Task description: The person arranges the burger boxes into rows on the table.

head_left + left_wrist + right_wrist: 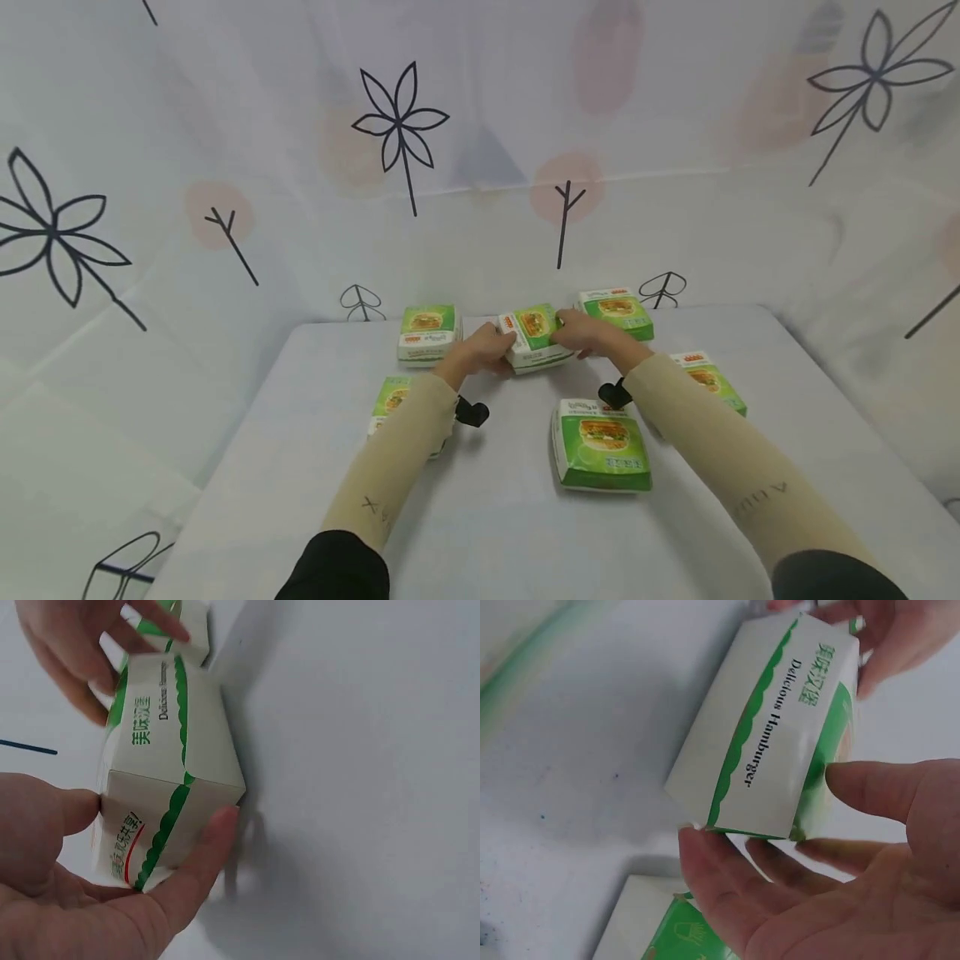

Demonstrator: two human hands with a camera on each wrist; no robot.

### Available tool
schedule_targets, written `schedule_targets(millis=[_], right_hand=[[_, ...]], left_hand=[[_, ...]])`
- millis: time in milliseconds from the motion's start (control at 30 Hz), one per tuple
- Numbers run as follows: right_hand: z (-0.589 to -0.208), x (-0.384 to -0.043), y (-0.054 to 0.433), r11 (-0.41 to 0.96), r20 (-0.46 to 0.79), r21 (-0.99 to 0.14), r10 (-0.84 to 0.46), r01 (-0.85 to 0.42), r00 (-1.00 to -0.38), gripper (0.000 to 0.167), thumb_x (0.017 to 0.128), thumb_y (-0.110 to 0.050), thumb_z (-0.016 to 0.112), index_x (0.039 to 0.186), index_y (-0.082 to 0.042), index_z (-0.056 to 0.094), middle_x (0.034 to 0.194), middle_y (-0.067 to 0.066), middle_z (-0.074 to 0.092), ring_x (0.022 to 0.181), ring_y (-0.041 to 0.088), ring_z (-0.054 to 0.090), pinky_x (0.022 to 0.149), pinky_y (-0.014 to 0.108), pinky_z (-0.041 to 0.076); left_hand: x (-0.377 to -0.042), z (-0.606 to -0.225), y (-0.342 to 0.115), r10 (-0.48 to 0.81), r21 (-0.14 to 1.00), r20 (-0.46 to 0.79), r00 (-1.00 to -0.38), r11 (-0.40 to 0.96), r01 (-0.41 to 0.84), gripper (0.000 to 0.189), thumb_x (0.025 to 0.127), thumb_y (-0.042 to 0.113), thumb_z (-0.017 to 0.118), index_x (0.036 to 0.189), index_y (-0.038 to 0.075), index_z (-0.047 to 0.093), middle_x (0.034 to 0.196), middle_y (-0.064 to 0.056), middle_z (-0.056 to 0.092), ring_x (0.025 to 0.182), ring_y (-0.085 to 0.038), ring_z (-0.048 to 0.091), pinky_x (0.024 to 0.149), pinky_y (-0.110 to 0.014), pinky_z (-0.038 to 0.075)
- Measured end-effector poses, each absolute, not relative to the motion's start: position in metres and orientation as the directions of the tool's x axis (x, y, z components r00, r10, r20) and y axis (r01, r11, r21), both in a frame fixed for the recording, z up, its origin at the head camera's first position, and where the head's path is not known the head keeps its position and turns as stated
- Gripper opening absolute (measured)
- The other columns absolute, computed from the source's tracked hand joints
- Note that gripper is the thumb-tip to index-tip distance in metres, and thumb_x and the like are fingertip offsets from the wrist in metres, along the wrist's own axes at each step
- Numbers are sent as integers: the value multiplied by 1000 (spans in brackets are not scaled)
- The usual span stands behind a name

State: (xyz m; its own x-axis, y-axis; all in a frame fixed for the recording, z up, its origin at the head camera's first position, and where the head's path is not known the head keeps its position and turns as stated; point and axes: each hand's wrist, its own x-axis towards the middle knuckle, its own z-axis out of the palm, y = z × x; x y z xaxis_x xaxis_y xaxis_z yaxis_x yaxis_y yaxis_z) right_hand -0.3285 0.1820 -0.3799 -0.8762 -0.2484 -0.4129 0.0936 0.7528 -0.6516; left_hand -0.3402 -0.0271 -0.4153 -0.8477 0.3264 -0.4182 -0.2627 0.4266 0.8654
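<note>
Both hands hold a green-and-white hamburger box [534, 329] between them near the back edge of the table. It sits a little crooked, its burger picture facing up. My left hand [483, 348] grips the left end; in the left wrist view the thumb presses one edge and a finger reaches along the lower side of the box [150, 712]. At the right end is my right hand [590, 333]. The right wrist view shows its thumb at the lid's edge and its fingers under the end of the box [772, 735], lettered "Delicious Hamburger".
Similar boxes stand around: one back left [429, 325], one back right [617, 308], one front centre [606, 446]. Another box [708, 379] is partly behind the right sleeve, and a box [392, 396] is partly covered by the left sleeve. A patterned cloth [480, 225] hangs behind the table.
</note>
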Motion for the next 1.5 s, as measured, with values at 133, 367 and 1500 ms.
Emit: schedule_targets(millis=[133,367,1500], right_hand=[[-380,-333,185,773,-431,-627,-242,96,-869,71,102,-15,48,161,3,14,164,28,19,133,41,42,100,52,51],[-374,-326,196,814,-375,-581,-255,12,-891,69,107,-22,44,161,6,12,161,32,24,98,27,55,81,40,53],[-369,-312,182,830,-373,-554,-178,64,-911,67,108,-29,47,152,16,24,152,34,36,118,36,53,94,46,54]], left_hand=[[-334,-416,-24,325,859,-442,-836,422,-290,52,111,26,44,148,-9,37,129,-25,57,107,-40,66,95,-49,56],[-335,-405,-26,236,868,-417,-878,390,-307,78,111,35,44,163,1,-2,162,-25,24,129,-40,53,104,-47,52],[-355,-414,-35,207,792,-436,-876,550,-264,68,110,42,42,163,5,21,154,-18,41,124,-34,55,100,-43,54]])
